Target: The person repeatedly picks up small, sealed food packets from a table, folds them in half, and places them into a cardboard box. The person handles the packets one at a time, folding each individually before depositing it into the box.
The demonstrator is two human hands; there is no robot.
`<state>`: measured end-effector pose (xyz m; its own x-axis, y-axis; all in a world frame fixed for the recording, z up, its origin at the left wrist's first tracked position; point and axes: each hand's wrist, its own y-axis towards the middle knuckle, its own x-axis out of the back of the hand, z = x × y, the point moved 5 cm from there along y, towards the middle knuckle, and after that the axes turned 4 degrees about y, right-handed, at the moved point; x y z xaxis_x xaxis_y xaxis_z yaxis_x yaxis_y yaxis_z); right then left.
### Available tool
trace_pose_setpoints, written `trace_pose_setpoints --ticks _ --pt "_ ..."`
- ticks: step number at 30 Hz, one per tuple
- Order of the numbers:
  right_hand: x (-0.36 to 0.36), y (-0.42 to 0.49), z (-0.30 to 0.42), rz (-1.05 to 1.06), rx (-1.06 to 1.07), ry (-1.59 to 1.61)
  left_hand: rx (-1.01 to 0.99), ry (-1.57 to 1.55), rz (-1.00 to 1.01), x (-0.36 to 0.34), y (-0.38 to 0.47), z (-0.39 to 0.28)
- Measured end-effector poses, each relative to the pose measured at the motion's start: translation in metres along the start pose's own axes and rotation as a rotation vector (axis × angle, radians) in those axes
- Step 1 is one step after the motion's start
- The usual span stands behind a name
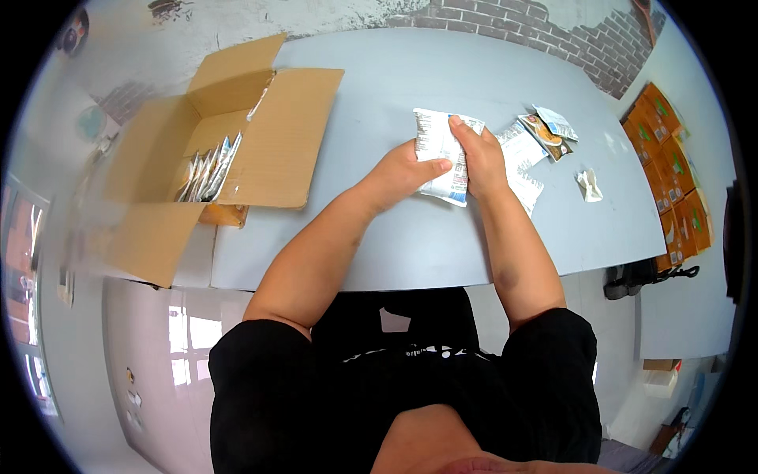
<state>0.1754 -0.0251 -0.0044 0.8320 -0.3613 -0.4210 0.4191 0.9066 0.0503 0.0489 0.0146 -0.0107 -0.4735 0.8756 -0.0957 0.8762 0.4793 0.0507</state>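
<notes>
Both hands hold one white printed food pouch (437,139) above the table, its back side with small print facing up. My left hand (402,172) grips its left edge, the thumb lying across the lower front. On the right edge, my right hand (482,154) presses its thumb near the top corner. Just right of that hand lie several more pouches (524,151), overlapping and partly hidden by my wrist. One brown pouch (548,137) among them shows a food picture. To the left, an open cardboard box (284,142) contains a row of upright pouches (207,169).
A crumpled white piece (590,185) lies on the grey table (367,249) at right. Orange-brown cartons (669,172) are stacked beyond the table's right edge. An orange object (224,215) shows below the box. The box flaps (148,243) stick out over the table's front edge.
</notes>
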Motion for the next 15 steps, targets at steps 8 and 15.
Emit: trace_pose_setpoints --ticks 8,15 --pt "0.001 0.008 -0.005 -0.039 -0.146 0.273 0.117 -0.011 -0.185 -0.02 -0.015 -0.012" --pt "0.013 0.013 -0.019 -0.038 -0.129 -0.059 -0.083 0.057 -0.343 -0.006 -0.07 -0.086"
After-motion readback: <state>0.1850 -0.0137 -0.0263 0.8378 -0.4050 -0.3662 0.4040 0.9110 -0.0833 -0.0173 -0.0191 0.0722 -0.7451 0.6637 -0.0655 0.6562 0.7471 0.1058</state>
